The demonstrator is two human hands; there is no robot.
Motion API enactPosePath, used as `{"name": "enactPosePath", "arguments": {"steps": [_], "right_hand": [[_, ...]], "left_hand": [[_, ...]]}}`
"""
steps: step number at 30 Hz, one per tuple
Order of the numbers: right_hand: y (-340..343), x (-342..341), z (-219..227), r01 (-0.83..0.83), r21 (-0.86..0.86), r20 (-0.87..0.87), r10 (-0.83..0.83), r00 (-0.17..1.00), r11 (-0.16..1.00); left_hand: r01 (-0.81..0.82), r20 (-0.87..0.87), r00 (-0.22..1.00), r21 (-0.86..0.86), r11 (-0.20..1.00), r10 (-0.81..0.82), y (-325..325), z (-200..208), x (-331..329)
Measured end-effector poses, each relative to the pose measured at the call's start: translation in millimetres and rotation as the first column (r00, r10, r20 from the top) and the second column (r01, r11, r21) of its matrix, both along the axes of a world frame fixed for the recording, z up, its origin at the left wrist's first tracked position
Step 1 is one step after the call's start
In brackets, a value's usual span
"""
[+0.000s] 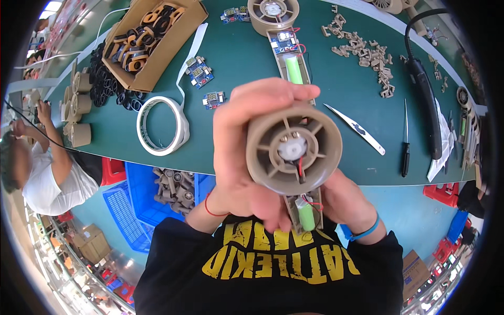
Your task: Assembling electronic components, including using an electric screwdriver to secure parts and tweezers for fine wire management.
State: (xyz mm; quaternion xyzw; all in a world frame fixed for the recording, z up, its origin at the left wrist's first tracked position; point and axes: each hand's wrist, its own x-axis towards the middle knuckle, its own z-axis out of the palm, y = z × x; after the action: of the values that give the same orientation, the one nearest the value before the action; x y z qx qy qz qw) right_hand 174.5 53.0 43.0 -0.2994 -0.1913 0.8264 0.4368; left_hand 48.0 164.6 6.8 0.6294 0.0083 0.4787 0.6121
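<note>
A beige handheld fan (292,148) is held up close in front of me, its round spoked housing facing up with a small white motor at the centre. My left hand (231,142) is closed round the left side of the housing. At the right, my right hand (347,202) grips the fan's lower part; its fingers are mostly hidden behind the housing. Below the housing the open handle shows a green battery (306,215) and red wires. A second beige fan (272,25) lies on the table beyond, its handle open with a blue circuit board (285,41) inside.
On the green table (236,68) lie tweezers (362,134), a screwdriver (406,157), a black corded tool (425,100), a tape roll (181,131), small circuit boards (198,72) and beige clips (375,55). A cardboard box (149,84) holds rings. A blue crate (142,194) stands below; a person (58,178) sits left.
</note>
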Motion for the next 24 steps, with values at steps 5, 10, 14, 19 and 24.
{"name": "enactPosePath", "arguments": {"steps": [5,10,14,19,24], "right_hand": [[-6.9,-22.5,3.9,0.231,-0.033,-0.162,-0.233,0.959,0.972],[-1.8,-24.1,2.0,0.256,0.018,-0.244,-0.244,0.939,0.967],[-3.3,-13.0,-0.9,0.23,-0.012,-0.164,-0.229,0.96,0.973],[-5.9,-4.8,12.6,0.26,0.011,0.032,-0.26,0.965,0.966],[-10.2,1.9,10.1,0.276,0.148,0.364,-0.311,0.878,0.95]], "left_hand": [[0.01,0.069,0.998,-0.198,0.98,0.004,-5.6,6.9,7.4],[-0.064,-0.029,0.998,-0.212,0.975,0.059,-5.3,5.3,9.3],[-0.081,-0.027,0.997,-0.174,0.981,0.078,-3.6,2.7,10.0],[-0.03,-0.112,0.993,0.057,0.998,0.036,4.3,3.1,5.0],[0.03,-0.233,0.972,0.226,0.974,0.024,7.8,8.4,5.7]]}}
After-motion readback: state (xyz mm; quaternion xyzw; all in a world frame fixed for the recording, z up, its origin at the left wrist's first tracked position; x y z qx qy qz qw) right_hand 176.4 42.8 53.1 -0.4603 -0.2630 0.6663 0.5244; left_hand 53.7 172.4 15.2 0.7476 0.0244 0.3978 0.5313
